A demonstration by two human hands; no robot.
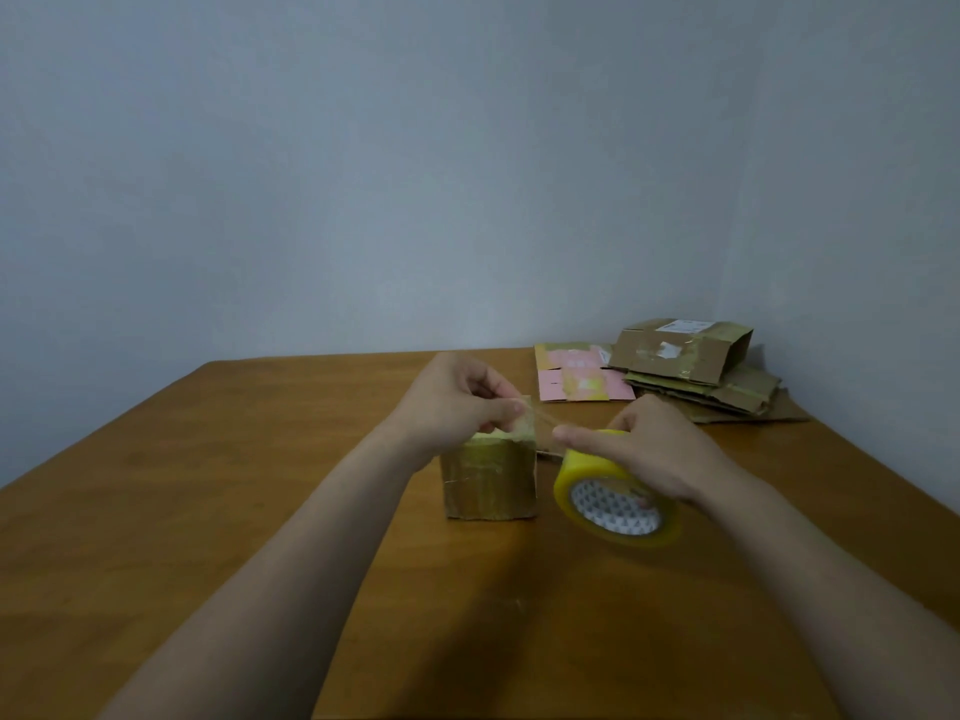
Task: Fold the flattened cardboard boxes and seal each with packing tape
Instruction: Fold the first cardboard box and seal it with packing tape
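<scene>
While the small folded cardboard box point(488, 478) stands on the wooden table point(208, 511), a clear strip of tape point(540, 419) is stretched taut just above its top.

- Left hand point(457, 402): thumb and forefinger pinch the strip's free end, directly over the box's top face. This hand is the nearer one to the box.
- Right hand point(654, 454): wrapped around the yellow packing tape roll point(615, 496), thumb laid along its upper rim. The roll is tilted, just right of the box; whether it touches the table I can't tell.
- Strip axis: left to right, sloping slightly down toward the roll and crossing the box's right top edge.

Judgement: the next move is to lower the strip onto the top seam.

Far right: a stack of flattened cardboard boxes point(701, 376), with a pink flattened one point(582, 379) beside it.
</scene>
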